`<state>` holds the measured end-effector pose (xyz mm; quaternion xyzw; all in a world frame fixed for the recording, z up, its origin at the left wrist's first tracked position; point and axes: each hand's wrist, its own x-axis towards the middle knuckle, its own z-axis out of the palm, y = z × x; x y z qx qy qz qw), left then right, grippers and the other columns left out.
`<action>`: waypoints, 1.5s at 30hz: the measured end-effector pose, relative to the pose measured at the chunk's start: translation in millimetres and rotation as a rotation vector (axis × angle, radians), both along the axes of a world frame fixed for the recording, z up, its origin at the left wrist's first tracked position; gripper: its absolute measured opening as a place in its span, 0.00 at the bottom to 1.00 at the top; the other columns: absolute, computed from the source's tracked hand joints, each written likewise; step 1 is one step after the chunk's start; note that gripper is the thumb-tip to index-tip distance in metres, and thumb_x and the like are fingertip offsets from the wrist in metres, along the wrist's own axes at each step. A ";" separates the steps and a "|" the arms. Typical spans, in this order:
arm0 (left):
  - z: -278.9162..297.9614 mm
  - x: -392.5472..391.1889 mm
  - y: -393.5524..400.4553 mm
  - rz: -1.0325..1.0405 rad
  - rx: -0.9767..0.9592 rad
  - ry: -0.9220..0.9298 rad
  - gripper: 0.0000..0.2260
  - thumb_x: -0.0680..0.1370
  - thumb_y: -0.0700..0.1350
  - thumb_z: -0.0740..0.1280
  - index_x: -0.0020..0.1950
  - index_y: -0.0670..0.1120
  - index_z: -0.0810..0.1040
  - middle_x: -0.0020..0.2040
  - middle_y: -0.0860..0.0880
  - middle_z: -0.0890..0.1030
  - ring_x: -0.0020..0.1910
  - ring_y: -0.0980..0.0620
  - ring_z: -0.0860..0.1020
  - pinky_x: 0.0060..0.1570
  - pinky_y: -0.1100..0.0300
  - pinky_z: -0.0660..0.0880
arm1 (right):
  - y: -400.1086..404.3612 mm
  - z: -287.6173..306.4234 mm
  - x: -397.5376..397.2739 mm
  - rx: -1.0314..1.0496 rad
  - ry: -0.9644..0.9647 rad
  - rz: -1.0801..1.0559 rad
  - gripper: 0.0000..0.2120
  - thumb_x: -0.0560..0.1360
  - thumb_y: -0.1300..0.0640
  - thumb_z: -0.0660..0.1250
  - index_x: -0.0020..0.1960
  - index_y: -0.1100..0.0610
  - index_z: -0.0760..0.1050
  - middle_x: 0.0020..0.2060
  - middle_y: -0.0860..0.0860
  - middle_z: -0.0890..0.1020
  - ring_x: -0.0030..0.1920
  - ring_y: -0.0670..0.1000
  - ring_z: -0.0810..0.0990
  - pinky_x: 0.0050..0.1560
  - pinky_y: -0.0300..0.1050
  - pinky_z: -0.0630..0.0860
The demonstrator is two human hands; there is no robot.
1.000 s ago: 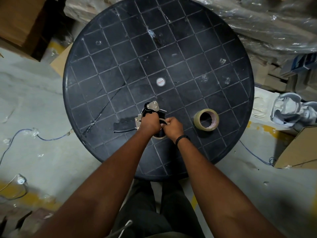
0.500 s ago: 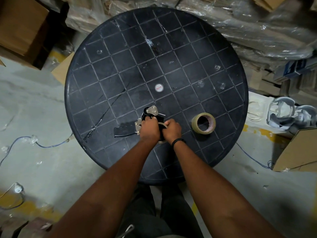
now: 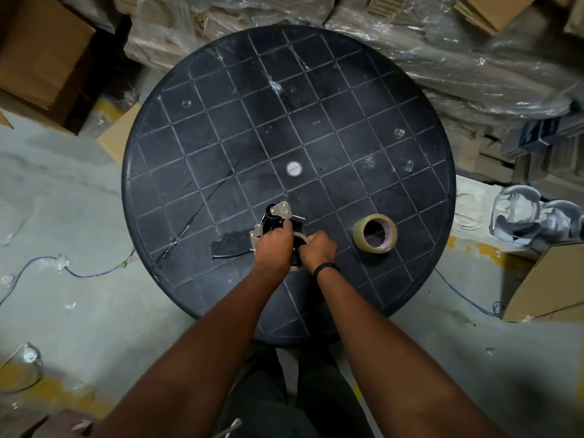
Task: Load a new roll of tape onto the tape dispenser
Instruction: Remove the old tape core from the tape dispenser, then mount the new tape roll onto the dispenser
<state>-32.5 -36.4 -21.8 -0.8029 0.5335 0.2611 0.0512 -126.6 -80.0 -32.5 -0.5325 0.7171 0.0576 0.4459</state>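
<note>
A black hand-held tape dispenser (image 3: 275, 218) with a metal plate lies on the round black table (image 3: 316, 121), its handle (image 3: 229, 248) pointing left. My left hand (image 3: 273, 245) presses down on the dispenser body. My right hand (image 3: 317, 251) grips a pale, nearly bare tape core (image 3: 298, 240) sitting at the dispenser's hub; most of it is hidden by both hands. A fresh roll of clear tape (image 3: 375, 233) lies flat on the table, apart, to the right of my hands.
Plastic-wrapped cardboard stacks (image 3: 442, 42) line the far side. Cardboard boxes stand at far left (image 3: 38, 52) and at right (image 3: 550, 279). Blue wires (image 3: 88, 273) trail over the concrete floor. A pair of shoes (image 3: 531, 213) sits right of the table.
Both hands stay on the dispenser and core with little shift. The camera has tilted, so the table and hands sit lower in view.
</note>
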 end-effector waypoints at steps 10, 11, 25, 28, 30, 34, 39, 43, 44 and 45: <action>20.0 12.4 -9.7 0.083 -0.008 0.020 0.16 0.76 0.41 0.63 0.64 0.44 0.70 0.51 0.42 0.83 0.51 0.37 0.82 0.45 0.48 0.77 | 2.6 29.3 13.6 -0.165 0.071 0.136 0.16 0.73 0.56 0.65 0.60 0.57 0.71 0.55 0.59 0.78 0.53 0.63 0.79 0.44 0.50 0.72; 22.7 13.7 -11.3 0.078 0.005 0.025 0.15 0.76 0.40 0.63 0.63 0.45 0.70 0.52 0.42 0.83 0.52 0.37 0.82 0.46 0.48 0.77 | 1.0 31.9 13.3 -0.162 0.052 0.166 0.15 0.73 0.55 0.64 0.59 0.57 0.72 0.54 0.59 0.78 0.53 0.63 0.79 0.43 0.50 0.72; 39.8 14.7 -44.1 -0.213 -0.323 0.061 0.46 0.74 0.77 0.51 0.83 0.48 0.49 0.83 0.43 0.44 0.82 0.44 0.47 0.77 0.42 0.53 | -98.3 31.8 -34.6 -0.162 -0.137 -0.104 0.09 0.71 0.53 0.71 0.49 0.56 0.80 0.43 0.54 0.86 0.46 0.57 0.83 0.45 0.45 0.75; 15.2 28.2 -49.9 -0.294 -0.202 -0.023 0.46 0.75 0.76 0.48 0.83 0.47 0.45 0.82 0.44 0.39 0.82 0.45 0.40 0.78 0.40 0.49 | -114.3 5.7 -33.9 -0.105 -0.135 -0.144 0.14 0.70 0.49 0.73 0.49 0.58 0.80 0.40 0.55 0.85 0.41 0.57 0.85 0.47 0.52 0.82; -2.8 41.1 -45.5 -0.349 -0.108 -0.071 0.44 0.76 0.74 0.45 0.83 0.46 0.45 0.82 0.43 0.37 0.81 0.44 0.38 0.78 0.40 0.49 | -121.0 -9.5 -34.8 -0.086 -0.110 -0.136 0.18 0.71 0.45 0.71 0.53 0.59 0.78 0.46 0.57 0.85 0.46 0.61 0.86 0.51 0.58 0.82; -24.3 59.5 -29.2 -0.391 -0.073 -0.007 0.40 0.79 0.69 0.48 0.82 0.47 0.42 0.82 0.44 0.38 0.81 0.43 0.39 0.78 0.41 0.51 | -120.7 -16.5 -29.9 -0.177 -0.006 -0.034 0.28 0.79 0.46 0.64 0.73 0.58 0.64 0.66 0.64 0.75 0.62 0.66 0.77 0.60 0.58 0.76; -32.7 58.7 -29.6 -0.344 -0.055 0.072 0.40 0.79 0.68 0.51 0.82 0.47 0.42 0.83 0.45 0.42 0.81 0.42 0.43 0.75 0.39 0.62 | -113.8 -29.2 -23.5 -0.229 -0.043 0.069 0.26 0.80 0.53 0.62 0.76 0.50 0.60 0.66 0.66 0.69 0.61 0.69 0.76 0.62 0.59 0.74; -29.5 57.1 -31.0 -0.304 -0.025 0.105 0.41 0.79 0.67 0.55 0.82 0.48 0.41 0.83 0.46 0.42 0.81 0.42 0.42 0.77 0.41 0.58 | -118.9 -24.4 -22.0 -0.113 -0.116 0.023 0.30 0.80 0.51 0.64 0.79 0.50 0.57 0.69 0.66 0.65 0.64 0.69 0.74 0.66 0.57 0.73; -29.2 57.5 -31.1 -0.284 -0.025 0.126 0.41 0.79 0.66 0.56 0.82 0.48 0.41 0.83 0.47 0.42 0.81 0.43 0.41 0.78 0.42 0.55 | -122.4 -21.6 -24.8 -0.079 -0.136 0.028 0.33 0.80 0.49 0.64 0.80 0.50 0.55 0.71 0.66 0.65 0.66 0.68 0.73 0.67 0.58 0.73; -28.9 58.7 -31.2 -0.260 -0.025 0.161 0.41 0.79 0.66 0.56 0.82 0.49 0.41 0.83 0.48 0.41 0.81 0.44 0.41 0.78 0.43 0.54 | -125.9 -15.6 -29.2 -0.068 -0.148 0.029 0.34 0.79 0.47 0.64 0.80 0.51 0.54 0.71 0.66 0.67 0.67 0.67 0.73 0.66 0.59 0.73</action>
